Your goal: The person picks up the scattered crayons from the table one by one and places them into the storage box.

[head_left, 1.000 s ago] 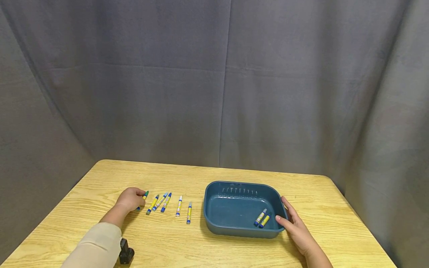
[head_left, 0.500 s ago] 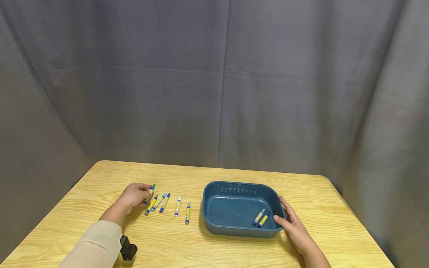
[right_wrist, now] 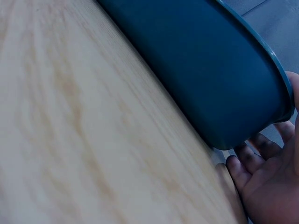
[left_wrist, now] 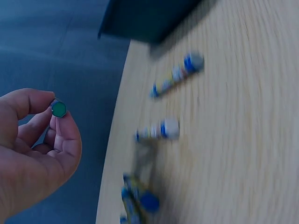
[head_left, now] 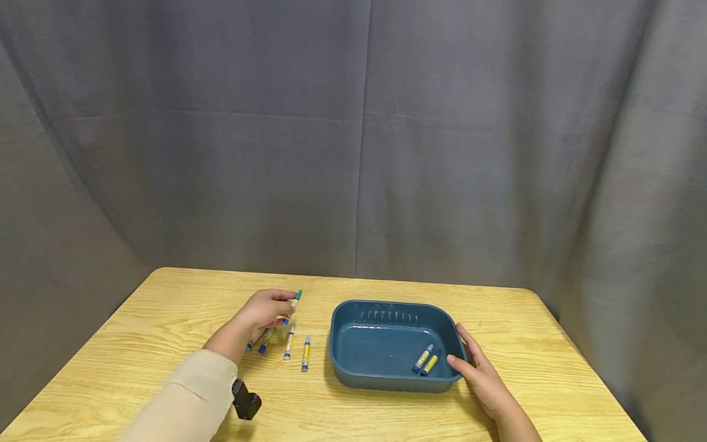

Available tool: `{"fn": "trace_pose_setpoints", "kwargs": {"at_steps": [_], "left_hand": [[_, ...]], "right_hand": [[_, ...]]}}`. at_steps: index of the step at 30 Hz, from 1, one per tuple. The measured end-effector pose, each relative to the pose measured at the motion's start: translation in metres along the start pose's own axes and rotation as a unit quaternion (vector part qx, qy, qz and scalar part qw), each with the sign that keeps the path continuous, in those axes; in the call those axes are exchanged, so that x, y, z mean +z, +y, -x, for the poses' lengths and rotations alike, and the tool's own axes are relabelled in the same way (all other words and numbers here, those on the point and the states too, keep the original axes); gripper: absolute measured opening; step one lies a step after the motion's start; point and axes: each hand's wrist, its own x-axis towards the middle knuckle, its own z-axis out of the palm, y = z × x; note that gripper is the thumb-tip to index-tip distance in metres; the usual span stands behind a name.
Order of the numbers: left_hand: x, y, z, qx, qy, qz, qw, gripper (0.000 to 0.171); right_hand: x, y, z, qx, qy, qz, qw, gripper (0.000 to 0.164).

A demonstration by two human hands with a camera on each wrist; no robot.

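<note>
My left hand (head_left: pixel 267 310) pinches a green crayon (head_left: pixel 294 304) between thumb and fingers, raised above the table; the left wrist view shows its round green end (left_wrist: pixel 59 109) toward the camera. Below and beside that hand lie more crayons in yellow-and-blue wrappers: a white one (head_left: pixel 289 344), a grey-tipped one (head_left: pixel 306 355) and a blue one (head_left: pixel 266 341), with others partly hidden by the hand. My right hand (head_left: pixel 486 382) grips the right end of a dark teal plastic basin (head_left: pixel 375 351), thumb over the rim and fingers outside. Inside it, two crayons (head_left: pixel 423 358) lie side by side.
The wooden table (head_left: pixel 331 423) has rounded far corners, and a grey curtain (head_left: pixel 353 153) hangs behind it. A small black device (head_left: pixel 245 400) is on the left wrist, beside the beige sleeve (head_left: pixel 185 393).
My left hand has lifted the green crayon off the table at the left and carried it rightward over the other crayons toward the basin. My right hand keeps its grip on the basin.
</note>
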Motion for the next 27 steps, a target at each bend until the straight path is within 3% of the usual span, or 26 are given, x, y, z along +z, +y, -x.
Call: {"fn": "trace_pose_setpoints", "kwargs": {"at_steps": [7, 17, 27], "left_hand": [[0.037, 0.022, -0.012, 0.012, -0.011, 0.042, 0.999, 0.04], [0.087, 0.049, -0.018, 0.022, -0.052, 0.049, 0.9972, 0.039], [0.122, 0.061, -0.019, 0.022, -0.085, 0.038, 0.9954, 0.04]], "right_hand": [[0.0, 0.0, 0.0, 0.003, 0.004, 0.006, 1.0, 0.076], [0.0, -0.001, 0.003, 0.002, 0.004, -0.004, 1.0, 0.076], [0.001, -0.002, 0.005, 0.003, 0.005, -0.002, 1.0, 0.076]]}}
